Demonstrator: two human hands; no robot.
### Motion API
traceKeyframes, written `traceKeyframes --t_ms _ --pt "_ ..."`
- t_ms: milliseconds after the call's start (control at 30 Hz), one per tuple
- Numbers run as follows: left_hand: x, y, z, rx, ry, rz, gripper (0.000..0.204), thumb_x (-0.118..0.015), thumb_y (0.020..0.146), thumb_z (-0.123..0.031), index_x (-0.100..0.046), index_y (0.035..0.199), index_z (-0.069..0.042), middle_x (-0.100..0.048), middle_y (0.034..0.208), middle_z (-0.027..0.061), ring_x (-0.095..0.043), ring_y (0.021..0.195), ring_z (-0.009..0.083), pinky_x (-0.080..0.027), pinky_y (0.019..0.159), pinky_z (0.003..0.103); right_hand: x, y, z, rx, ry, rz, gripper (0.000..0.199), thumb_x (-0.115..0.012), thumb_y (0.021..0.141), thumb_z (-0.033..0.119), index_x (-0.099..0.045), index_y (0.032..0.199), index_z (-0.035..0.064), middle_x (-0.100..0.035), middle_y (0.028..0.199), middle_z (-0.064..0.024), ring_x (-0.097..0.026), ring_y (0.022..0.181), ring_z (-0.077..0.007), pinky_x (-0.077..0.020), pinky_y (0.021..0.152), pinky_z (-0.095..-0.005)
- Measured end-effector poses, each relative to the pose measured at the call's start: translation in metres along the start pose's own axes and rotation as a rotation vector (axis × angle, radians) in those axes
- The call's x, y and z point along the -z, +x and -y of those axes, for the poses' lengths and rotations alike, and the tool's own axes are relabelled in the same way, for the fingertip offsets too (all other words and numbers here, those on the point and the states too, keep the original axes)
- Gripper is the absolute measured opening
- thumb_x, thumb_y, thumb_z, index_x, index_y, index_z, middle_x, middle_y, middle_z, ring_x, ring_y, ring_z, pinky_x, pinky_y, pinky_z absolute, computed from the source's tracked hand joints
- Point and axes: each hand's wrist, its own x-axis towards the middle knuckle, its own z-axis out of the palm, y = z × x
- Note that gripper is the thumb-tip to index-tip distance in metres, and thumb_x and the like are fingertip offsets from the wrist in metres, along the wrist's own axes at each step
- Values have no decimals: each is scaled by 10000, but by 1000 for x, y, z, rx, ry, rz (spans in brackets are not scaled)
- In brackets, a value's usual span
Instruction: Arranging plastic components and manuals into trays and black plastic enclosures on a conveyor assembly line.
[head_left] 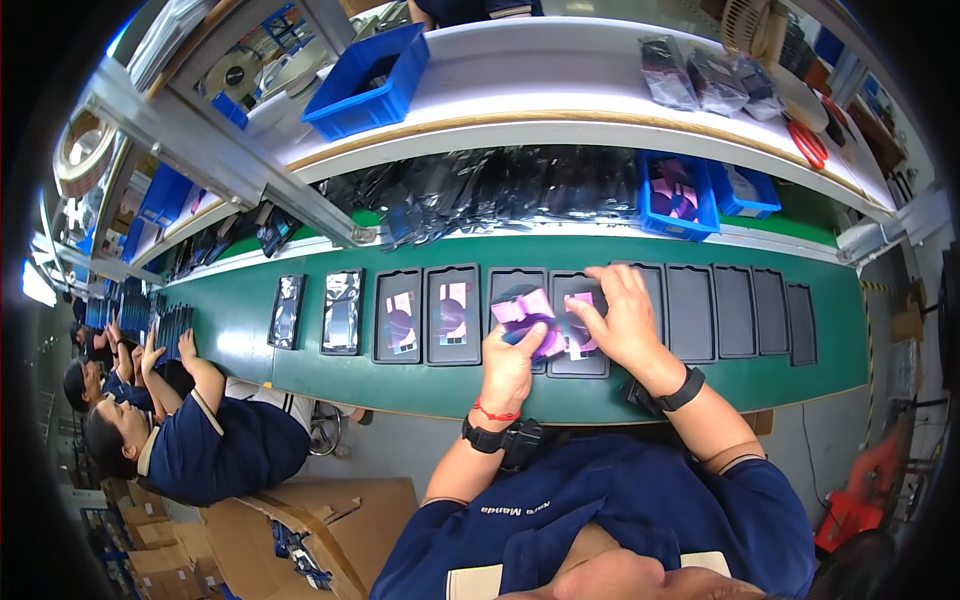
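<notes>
My left hand (507, 372) is closed on a bunch of shiny pink-purple film sheets (523, 308), its thumb on top, above one of the black trays in a row. Just to the right, my right hand (632, 325) has its fingers stretched out over another black tray (578, 367). Its thumb is beside a pink-purple film piece (581, 335) lying in that tray; whether they touch I cannot tell. Similar pieces lie flat in two trays to the left, the nearer one a black tray (452, 353).
Further right on the green table (430, 388) stand several more black trays (690, 310). At left lie two black trays with clear wrapping (342, 312). Behind, a blue bin (680, 218) holds more purple film under the shelf (560, 60). A co-worker (220, 435) sits at left.
</notes>
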Motion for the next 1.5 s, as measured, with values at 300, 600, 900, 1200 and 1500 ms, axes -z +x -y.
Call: traceKeyframes --t_ms 300,600,900,1200,1500 --pt "-40 12 21 158 -135 115 228 -540 838 71 -562 1060 22 -636 981 114 -638 872 212 -517 791 315 36 -23 -59 -581 215 75 336 -717 713 35 -541 997 -2 -603 704 -68 -598 616 -157 -461 554 -268" --pt "-83 12 53 192 25 177 275 -586 813 75 -545 1074 2 -633 988 102 -630 882 188 -516 781 306 51 -43 -66 -539 572 -62 283 -684 773 75 -546 1010 4 -567 661 -12 -506 568 -66 -412 534 -208" --pt "-115 17 67 200 57 179 250 -564 823 74 -552 1062 2 -624 987 84 -624 866 174 -507 789 284 86 -49 -86 -254 -134 -358 324 -735 704 169 -581 929 -6 -579 667 -106 -577 653 -310 -459 615 -391" --pt "-147 21 82 331 26 357 255 -552 831 75 -517 1079 24 -625 1005 121 -620 914 200 -472 853 300 123 -79 -161 -782 189 -216 208 -721 718 112 -592 837 0 -629 740 -107 -615 658 -221 -484 581 -324" --pt "-195 8 101 335 15 426 216 -596 822 51 -561 1030 2 -633 966 88 -622 865 183 -484 818 281 117 -86 -136 -680 753 -385 123 -673 772 99 -601 772 -1 -614 671 -89 -591 580 -138 -461 528 -256"
